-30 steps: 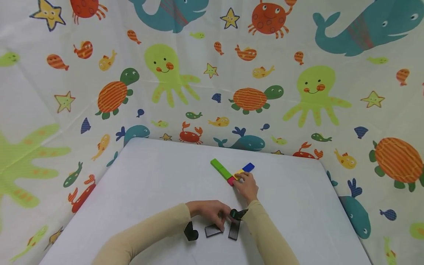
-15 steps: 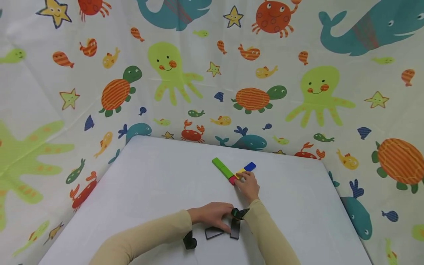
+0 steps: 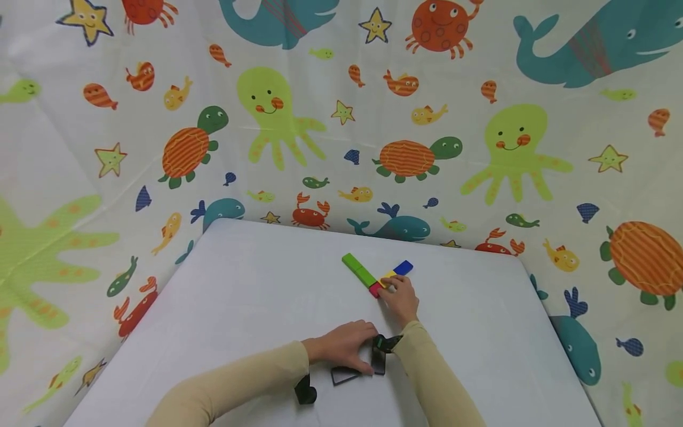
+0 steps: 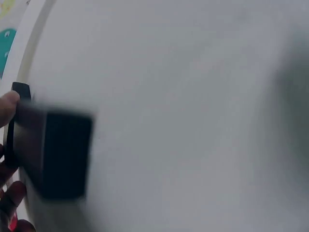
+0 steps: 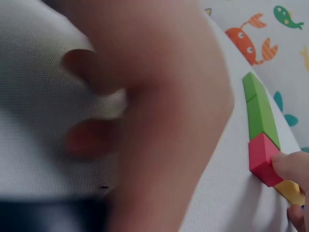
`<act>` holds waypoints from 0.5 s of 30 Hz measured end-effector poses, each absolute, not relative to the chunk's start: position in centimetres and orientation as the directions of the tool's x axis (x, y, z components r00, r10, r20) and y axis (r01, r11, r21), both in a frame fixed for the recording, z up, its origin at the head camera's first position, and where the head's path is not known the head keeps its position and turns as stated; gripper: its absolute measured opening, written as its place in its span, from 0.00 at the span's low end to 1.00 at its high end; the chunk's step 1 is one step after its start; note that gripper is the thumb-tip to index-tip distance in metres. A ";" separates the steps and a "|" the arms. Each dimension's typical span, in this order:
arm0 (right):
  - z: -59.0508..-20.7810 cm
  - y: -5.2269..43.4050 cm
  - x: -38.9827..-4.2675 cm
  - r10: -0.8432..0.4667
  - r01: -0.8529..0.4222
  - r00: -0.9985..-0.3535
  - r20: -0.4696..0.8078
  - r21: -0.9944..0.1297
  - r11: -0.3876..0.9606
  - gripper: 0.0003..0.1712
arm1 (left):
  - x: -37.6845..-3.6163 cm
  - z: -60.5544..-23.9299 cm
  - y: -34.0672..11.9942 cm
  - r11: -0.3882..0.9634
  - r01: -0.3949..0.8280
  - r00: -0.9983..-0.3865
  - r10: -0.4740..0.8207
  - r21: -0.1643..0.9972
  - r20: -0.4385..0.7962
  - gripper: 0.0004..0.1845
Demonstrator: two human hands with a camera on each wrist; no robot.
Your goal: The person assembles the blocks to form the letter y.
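Note:
My left hand [image 3: 341,346] grips a flat black rectangular block [image 3: 378,362] between thumb and fingers, near the front middle of the table. In the left wrist view the thumb lies on that block's end. A second black block [image 3: 345,375] lies beside it, partly under my left thumb; it looms blurred in the left wrist view. Farther off, my right hand [image 3: 401,300] pinches a red block [image 5: 263,159], thumb against its side. The red block forms the corner of a V: green blocks [image 3: 358,271] run one way, a yellow block [image 5: 290,192] and a blue block [image 3: 403,267] the other.
The white table [image 3: 267,284] ends at a curtain [image 3: 331,136] printed with sea animals. A black wrist camera [image 3: 306,390] hangs by the left sleeve and another [image 3: 386,343] sits at the right wrist. The left hand fills much of the right wrist view.
My left hand has moved from the second black block to the upright-lying one, taken hold of it and shifted it slightly away from me. My right hand stays at the red block.

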State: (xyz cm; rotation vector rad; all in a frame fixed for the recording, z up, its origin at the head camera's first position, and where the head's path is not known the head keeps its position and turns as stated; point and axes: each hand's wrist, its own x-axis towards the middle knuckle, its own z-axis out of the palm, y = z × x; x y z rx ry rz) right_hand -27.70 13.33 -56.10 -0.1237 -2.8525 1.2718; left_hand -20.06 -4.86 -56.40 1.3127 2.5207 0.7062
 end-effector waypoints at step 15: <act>-55.4 13.2 -27.5 0.076 0.080 -0.996 -0.039 -0.739 0.668 0.19 | -23.6 -55.3 -8.3 0.503 0.656 -0.588 0.808 0.563 -0.038 0.27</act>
